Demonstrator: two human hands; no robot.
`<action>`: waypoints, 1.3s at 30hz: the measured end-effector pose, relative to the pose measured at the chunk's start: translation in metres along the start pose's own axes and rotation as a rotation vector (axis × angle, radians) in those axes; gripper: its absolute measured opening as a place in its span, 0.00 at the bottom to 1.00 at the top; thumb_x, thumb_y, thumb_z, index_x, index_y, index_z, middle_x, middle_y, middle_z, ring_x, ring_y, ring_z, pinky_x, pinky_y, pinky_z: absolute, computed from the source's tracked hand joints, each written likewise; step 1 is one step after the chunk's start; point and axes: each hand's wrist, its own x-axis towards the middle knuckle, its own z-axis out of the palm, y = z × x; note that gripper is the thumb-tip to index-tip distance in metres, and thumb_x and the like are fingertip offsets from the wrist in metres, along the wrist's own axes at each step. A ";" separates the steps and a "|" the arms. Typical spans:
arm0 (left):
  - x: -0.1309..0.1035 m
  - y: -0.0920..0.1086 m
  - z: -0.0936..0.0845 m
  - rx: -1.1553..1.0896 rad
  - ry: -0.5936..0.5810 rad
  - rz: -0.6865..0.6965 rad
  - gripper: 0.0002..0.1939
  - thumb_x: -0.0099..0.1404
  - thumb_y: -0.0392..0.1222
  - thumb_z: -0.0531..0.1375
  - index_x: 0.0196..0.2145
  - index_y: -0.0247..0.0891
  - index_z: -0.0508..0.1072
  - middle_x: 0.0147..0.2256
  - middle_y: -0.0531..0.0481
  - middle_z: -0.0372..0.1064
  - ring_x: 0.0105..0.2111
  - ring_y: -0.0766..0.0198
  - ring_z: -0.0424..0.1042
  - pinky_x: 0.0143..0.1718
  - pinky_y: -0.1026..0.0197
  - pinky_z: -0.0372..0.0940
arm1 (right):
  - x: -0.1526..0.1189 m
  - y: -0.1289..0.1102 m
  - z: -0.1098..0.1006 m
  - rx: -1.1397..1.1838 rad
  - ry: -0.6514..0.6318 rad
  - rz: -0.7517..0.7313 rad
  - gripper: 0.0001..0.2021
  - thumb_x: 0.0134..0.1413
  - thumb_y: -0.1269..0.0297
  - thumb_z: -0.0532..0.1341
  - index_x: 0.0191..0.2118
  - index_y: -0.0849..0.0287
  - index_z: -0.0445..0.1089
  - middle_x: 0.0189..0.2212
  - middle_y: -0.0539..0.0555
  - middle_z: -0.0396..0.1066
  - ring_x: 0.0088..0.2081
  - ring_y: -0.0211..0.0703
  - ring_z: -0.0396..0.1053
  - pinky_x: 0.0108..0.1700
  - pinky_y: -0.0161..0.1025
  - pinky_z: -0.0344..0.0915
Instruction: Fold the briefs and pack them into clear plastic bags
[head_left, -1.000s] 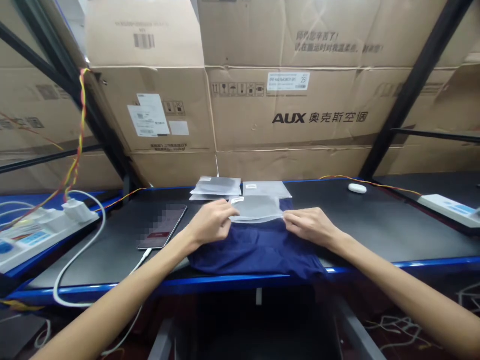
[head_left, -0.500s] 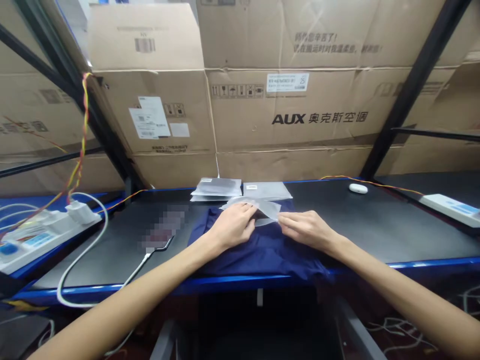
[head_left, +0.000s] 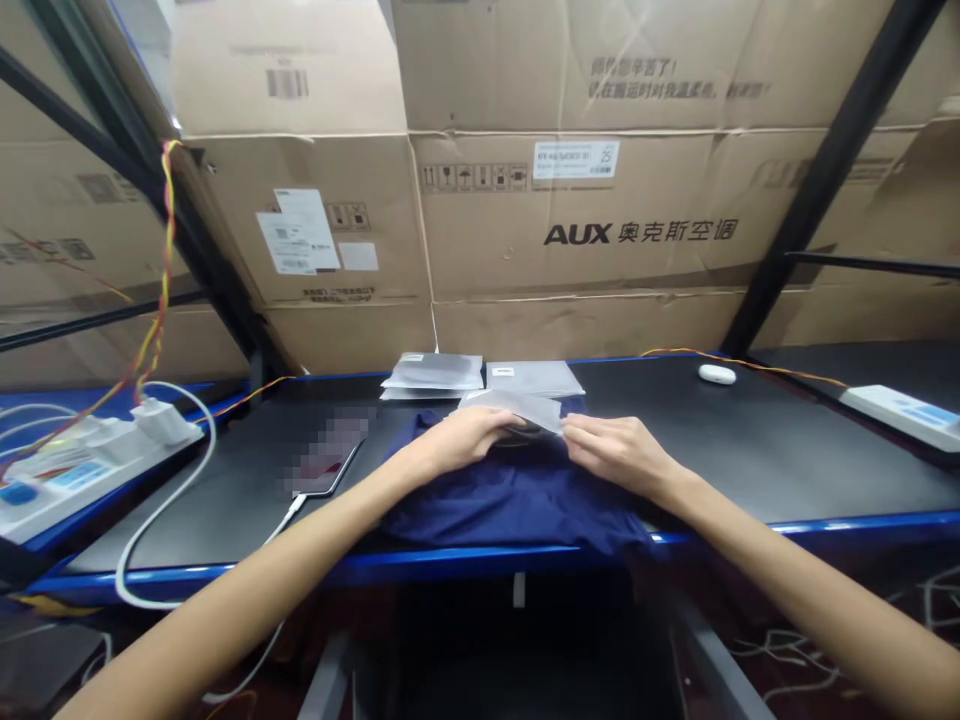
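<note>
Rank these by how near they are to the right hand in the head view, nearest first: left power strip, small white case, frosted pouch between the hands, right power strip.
From the right hand:
1. Frosted pouch: touching it, on its left.
2. Small white case: beyond it, to the right.
3. Right power strip: farther right.
4. Left power strip: far left.

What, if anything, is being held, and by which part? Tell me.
A translucent pouch: the right hand pinches its right end; the left hand is at its near edge, its exact grip hidden.
</note>
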 end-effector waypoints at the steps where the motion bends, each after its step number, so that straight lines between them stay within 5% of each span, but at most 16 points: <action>1: -0.006 -0.002 -0.004 -0.094 0.012 0.041 0.18 0.71 0.34 0.53 0.54 0.40 0.73 0.53 0.45 0.74 0.52 0.57 0.73 0.56 0.55 0.66 | 0.000 0.001 0.000 -0.008 -0.001 0.000 0.10 0.66 0.67 0.55 0.38 0.54 0.75 0.42 0.53 0.79 0.41 0.43 0.77 0.40 0.34 0.71; 11: -0.041 -0.002 -0.010 -0.589 0.046 0.010 0.18 0.70 0.40 0.56 0.55 0.40 0.75 0.55 0.47 0.72 0.59 0.53 0.68 0.62 0.50 0.60 | -0.002 0.000 0.003 -0.155 -0.019 -0.071 0.09 0.64 0.71 0.55 0.37 0.56 0.72 0.44 0.54 0.79 0.49 0.45 0.76 0.43 0.35 0.73; 16: -0.042 -0.001 -0.004 -0.519 -0.095 0.105 0.15 0.69 0.33 0.54 0.46 0.41 0.79 0.53 0.48 0.74 0.65 0.56 0.59 0.66 0.49 0.54 | 0.001 -0.006 0.008 -0.153 -0.033 -0.064 0.11 0.64 0.69 0.55 0.47 0.58 0.72 0.54 0.60 0.74 0.56 0.49 0.71 0.46 0.40 0.75; 20: -0.043 0.001 -0.003 -0.490 -0.084 0.122 0.17 0.69 0.31 0.52 0.47 0.41 0.78 0.52 0.48 0.75 0.65 0.57 0.59 0.65 0.49 0.55 | 0.006 -0.009 0.010 -0.124 -0.077 -0.121 0.19 0.65 0.72 0.53 0.58 0.55 0.68 0.58 0.58 0.70 0.59 0.47 0.68 0.47 0.40 0.75; 26: -0.043 0.001 -0.008 -0.458 -0.082 0.104 0.20 0.66 0.28 0.51 0.47 0.42 0.78 0.53 0.50 0.74 0.64 0.58 0.59 0.65 0.51 0.56 | 0.015 -0.004 0.008 -0.086 -0.088 -0.129 0.20 0.62 0.78 0.50 0.54 0.59 0.72 0.52 0.59 0.75 0.53 0.48 0.74 0.45 0.39 0.76; 35: -0.044 -0.005 -0.008 -0.458 -0.063 0.111 0.20 0.65 0.29 0.52 0.47 0.41 0.77 0.50 0.49 0.76 0.62 0.57 0.63 0.66 0.46 0.53 | 0.029 0.061 0.006 0.013 -0.069 0.165 0.19 0.60 0.74 0.52 0.48 0.56 0.77 0.43 0.56 0.80 0.42 0.51 0.79 0.46 0.44 0.75; 39: -0.044 -0.002 -0.009 -0.424 -0.052 0.097 0.21 0.65 0.28 0.51 0.48 0.42 0.77 0.50 0.50 0.76 0.62 0.59 0.63 0.65 0.51 0.56 | 0.033 0.091 0.020 0.086 -0.130 0.309 0.17 0.60 0.70 0.53 0.48 0.57 0.77 0.44 0.57 0.79 0.45 0.53 0.78 0.50 0.45 0.71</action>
